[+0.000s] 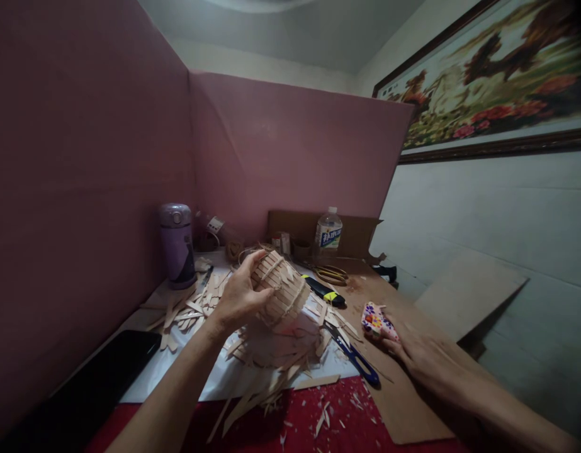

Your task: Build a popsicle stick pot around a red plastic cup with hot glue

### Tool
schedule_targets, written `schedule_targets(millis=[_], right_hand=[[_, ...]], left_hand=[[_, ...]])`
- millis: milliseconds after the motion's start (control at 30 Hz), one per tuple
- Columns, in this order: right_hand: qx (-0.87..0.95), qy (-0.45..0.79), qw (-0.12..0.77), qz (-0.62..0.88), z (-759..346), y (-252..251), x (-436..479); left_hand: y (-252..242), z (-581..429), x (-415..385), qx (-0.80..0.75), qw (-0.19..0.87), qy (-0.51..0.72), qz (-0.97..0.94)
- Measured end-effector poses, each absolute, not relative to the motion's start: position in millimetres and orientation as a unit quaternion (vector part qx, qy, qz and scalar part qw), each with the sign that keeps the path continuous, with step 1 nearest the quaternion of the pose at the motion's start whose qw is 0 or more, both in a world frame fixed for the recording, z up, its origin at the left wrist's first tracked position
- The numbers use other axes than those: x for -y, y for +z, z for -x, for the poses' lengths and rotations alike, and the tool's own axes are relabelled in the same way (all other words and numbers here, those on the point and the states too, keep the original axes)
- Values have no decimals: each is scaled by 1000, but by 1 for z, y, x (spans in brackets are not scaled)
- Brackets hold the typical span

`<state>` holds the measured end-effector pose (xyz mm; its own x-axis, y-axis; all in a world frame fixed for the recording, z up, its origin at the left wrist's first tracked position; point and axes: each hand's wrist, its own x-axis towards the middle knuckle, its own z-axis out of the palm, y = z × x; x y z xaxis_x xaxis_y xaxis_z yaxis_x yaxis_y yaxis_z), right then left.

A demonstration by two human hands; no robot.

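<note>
Cardboard sheet (401, 399), lower right of frame; wooden-slat vessel (283, 290), tilted, just below centre, clasped in the left grip (240, 292); floral-patterned object (376, 321), lower right, touched by the right grip (410, 352), whether closed around it cannot be told.

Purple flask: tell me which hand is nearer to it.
Left. The left hand, gripping the wooden-stick container, is to the right of the purple flask and closer to the camera; the right hand is much farther right, at the floral-patterned object.

home craft corner, framed painting (498, 88), scattered wooden sticks (169, 322)
</note>
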<state>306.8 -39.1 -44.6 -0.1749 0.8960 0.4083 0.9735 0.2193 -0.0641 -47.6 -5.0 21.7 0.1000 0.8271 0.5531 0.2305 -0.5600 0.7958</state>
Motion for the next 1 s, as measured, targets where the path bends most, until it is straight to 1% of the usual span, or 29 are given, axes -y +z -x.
schedule_targets(millis=[67, 200, 233, 400, 467, 533, 667, 767, 900, 1000], right_hand=[[763, -94, 163, 619, -302, -38, 41], [773, -148, 140, 601, -283, -17, 45], [784, -146, 139, 587, -277, -12, 47], [801, -84, 177, 565, -242, 4, 47], [813, -65, 171, 553, -229, 3, 40], [834, -71, 146, 528, -218, 0, 30], [892, -143, 73, 422, -202, -8, 6], [906, -161, 40, 389, -195, -14, -7], [907, -179, 54, 377, -192, -19, -18], [903, -200, 84, 372, -196, -18, -21]], left_hand=[[22, 47, 5, -389, 266, 548, -691], [23, 48, 4, -393, 257, 545, -694], [23, 48, 4, -393, 255, 544, -696], [20, 49, 3, -388, 235, 538, -710], [20, 49, 3, -387, 227, 538, -714], [21, 49, 4, -392, 220, 536, -715], [23, 48, 5, -397, 209, 535, -716], [23, 48, 5, -390, 204, 533, -723], [21, 48, 4, -381, 203, 534, -727], [20, 48, 4, -385, 203, 533, -726]])
